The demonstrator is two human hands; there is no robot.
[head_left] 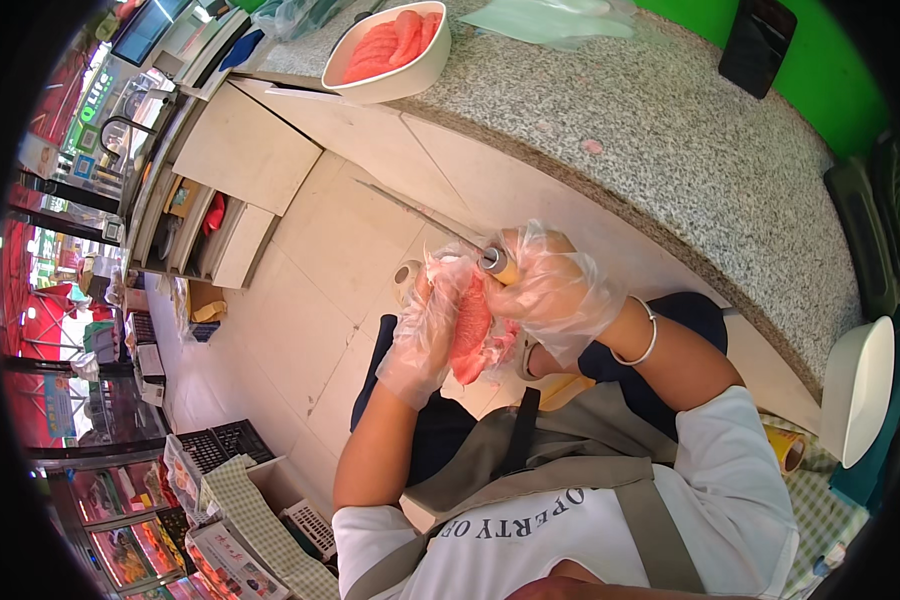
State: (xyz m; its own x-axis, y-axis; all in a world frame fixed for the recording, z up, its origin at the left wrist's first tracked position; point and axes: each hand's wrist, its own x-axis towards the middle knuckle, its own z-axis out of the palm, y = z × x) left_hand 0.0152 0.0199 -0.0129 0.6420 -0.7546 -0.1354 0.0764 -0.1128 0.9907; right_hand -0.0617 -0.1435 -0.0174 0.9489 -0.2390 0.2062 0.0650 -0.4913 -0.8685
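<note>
My left hand (417,335), in a clear plastic glove, is closed round a piece of red pomelo (472,325), with pale membrane hanging from its side. Close against it, my right hand (562,295), gloved the same way, grips the yellowish handle of a long thin knife (425,214). The blade points away to the far left, above the floor. The glove hides part of the handle. Ahead on the counter, a white tub (395,85) holds several peeled red pomelo pieces.
The speckled granite counter (660,130) curves from the far side round to my right. A phone (758,45) and a pale green plastic bag (550,20) lie on it. An empty white tub (857,392) stands at the right. Crates and boxes (225,445) are at the lower left.
</note>
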